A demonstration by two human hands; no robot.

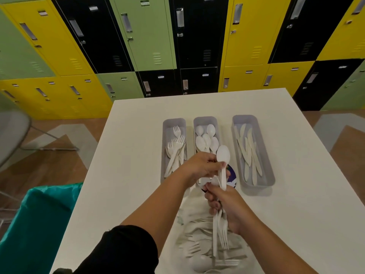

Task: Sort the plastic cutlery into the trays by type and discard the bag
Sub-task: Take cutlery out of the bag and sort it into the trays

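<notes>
White plastic filled nearly everything within reach of the two hands. The left hand (201, 168) was curled around the handle of a white spoon (223, 161), pinching it so the bowl stood upright just beyond the knuckles. Directly below it and touching it, the right hand (225, 206) was clenched around a bundle of forks (222, 232), their tines pointing down toward the person.

Under the right hand lay the clear bag (199, 234), crumpled on the white table (128, 145) and still holding loose cutlery, with a printed label (232, 176) showing just right of the left hand's fingers.

Beyond the hands stood three grey trays, side by side. The fork tray (173, 122) sat just left of and past the left hand, its near end hidden behind that wrist. The spoon tray (205, 120) ran straight ahead of the left hand, the raised spoon overlapping its near end. The knife tray (262, 155) lay to the right of both hands, apart from them, with knives (249, 153) piled lengthwise inside.

Off the table edge, left of the left forearm with its black sleeve (118, 252), stood a bin with a green liner (39, 214). Yellow, green and black lockers (197, 40) lined the wall far beyond the trays.
</notes>
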